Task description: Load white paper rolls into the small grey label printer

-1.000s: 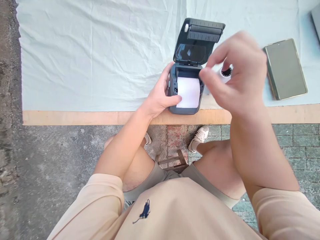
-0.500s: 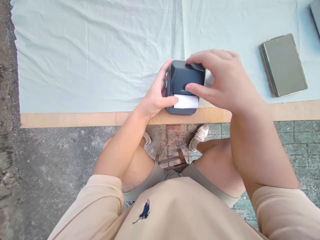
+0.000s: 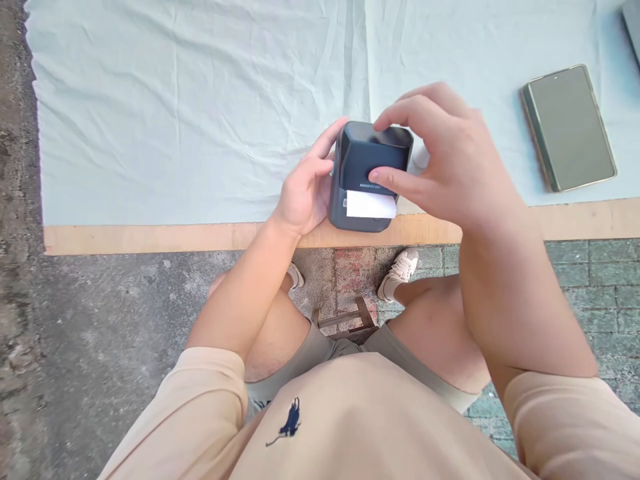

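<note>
A dark label printer (image 3: 363, 163) is at the table's front edge, with white label paper (image 3: 371, 205) sticking out of its front below the lid. My left hand (image 3: 313, 183) grips the printer's left side, its fingers partly hidden behind the body. From the right, my right hand (image 3: 440, 153) holds the lid, thumb on the front face near the lettering and fingertips on the top far edge. The lid looks closed. A small whitish round thing (image 3: 421, 158) shows partly behind my right hand; its kind is unclear.
A phone with a dark screen (image 3: 570, 130) lies to the right on the pale cloth (image 3: 175, 120). A grey object's corner (image 3: 633, 27) shows at the far right. The wooden table edge (image 3: 150, 239) runs in front. Beneath is a wooden stool (image 3: 350, 327).
My left thumb has moved off the label paper and back to the printer's left side. My right fingers have arched higher, while staying on the lid.
</note>
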`<control>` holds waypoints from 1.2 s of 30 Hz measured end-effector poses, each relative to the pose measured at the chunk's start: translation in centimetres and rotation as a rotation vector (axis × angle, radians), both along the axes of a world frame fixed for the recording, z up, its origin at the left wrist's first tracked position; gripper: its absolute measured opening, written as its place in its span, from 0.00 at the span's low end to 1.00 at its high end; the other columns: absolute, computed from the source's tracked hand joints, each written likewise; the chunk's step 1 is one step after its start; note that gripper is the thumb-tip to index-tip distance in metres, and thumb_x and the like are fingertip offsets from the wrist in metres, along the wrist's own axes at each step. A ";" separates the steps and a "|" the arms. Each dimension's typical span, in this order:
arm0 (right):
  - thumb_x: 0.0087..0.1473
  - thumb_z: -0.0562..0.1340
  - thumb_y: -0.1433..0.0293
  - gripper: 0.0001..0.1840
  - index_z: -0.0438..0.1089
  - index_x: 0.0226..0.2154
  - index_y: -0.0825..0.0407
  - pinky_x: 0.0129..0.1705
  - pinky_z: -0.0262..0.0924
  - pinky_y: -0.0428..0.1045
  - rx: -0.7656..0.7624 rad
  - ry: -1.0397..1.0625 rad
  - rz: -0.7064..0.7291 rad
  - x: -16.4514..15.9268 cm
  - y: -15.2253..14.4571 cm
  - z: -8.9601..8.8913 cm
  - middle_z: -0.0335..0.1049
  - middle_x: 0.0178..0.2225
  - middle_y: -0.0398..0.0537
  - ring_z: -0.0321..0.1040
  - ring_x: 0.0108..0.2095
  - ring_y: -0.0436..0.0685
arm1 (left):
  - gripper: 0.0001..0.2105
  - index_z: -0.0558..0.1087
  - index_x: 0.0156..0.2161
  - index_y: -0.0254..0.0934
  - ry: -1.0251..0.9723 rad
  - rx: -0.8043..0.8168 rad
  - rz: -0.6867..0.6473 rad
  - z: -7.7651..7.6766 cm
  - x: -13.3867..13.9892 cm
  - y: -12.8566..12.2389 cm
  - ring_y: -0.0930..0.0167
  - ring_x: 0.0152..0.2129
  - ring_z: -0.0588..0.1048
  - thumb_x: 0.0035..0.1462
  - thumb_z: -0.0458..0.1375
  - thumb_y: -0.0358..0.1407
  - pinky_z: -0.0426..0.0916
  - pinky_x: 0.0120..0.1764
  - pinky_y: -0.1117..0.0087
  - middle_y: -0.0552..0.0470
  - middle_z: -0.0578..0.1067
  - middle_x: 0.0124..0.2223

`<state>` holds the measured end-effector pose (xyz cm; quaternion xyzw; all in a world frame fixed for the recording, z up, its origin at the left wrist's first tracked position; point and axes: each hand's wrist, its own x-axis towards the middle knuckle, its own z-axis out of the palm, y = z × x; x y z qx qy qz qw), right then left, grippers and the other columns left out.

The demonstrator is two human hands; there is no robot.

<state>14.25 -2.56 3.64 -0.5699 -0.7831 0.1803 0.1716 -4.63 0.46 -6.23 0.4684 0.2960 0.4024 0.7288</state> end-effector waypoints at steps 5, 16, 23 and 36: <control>0.50 0.67 0.64 0.21 0.68 0.48 0.41 0.53 0.64 0.59 0.008 0.032 0.098 1.7 0.0 -0.1 0.67 0.49 0.51 0.66 0.51 0.63 | 0.27 0.59 0.63 0.44 0.043 -0.098 0.061 0.5 0.2 0.0 0.56 0.61 0.70 0.58 0.49 0.37 0.68 0.61 0.44 0.52 0.75 0.52; 0.48 0.64 0.72 0.10 0.63 0.33 0.46 0.33 0.60 0.50 0.299 0.095 -0.135 0.5 -0.2 -0.2 0.64 0.29 0.42 0.59 0.27 0.52 | 0.22 0.65 0.57 0.42 -0.092 -0.277 0.145 2.6 0.6 -0.4 0.61 0.62 0.70 0.58 0.48 0.33 0.69 0.63 0.54 0.53 0.78 0.49; 0.56 0.58 0.70 0.08 0.72 0.36 0.46 0.36 0.60 0.53 0.102 -0.047 -0.035 -1.3 -0.3 -0.5 0.76 0.34 0.45 0.71 0.36 0.58 | 0.37 0.55 0.64 0.50 0.019 0.067 -0.023 -0.4 0.5 0.1 0.56 0.67 0.62 0.51 0.60 0.53 0.67 0.62 0.50 0.53 0.71 0.58; 0.59 0.55 0.65 0.14 0.74 0.41 0.47 0.28 0.48 0.52 0.053 -0.243 -0.050 -1.2 -0.3 0.6 0.76 0.35 0.48 0.68 0.31 0.58 | 0.40 0.55 0.64 0.50 0.069 0.138 -0.018 -0.3 0.4 -0.2 0.55 0.64 0.66 0.49 0.58 0.59 0.71 0.58 0.51 0.52 0.71 0.59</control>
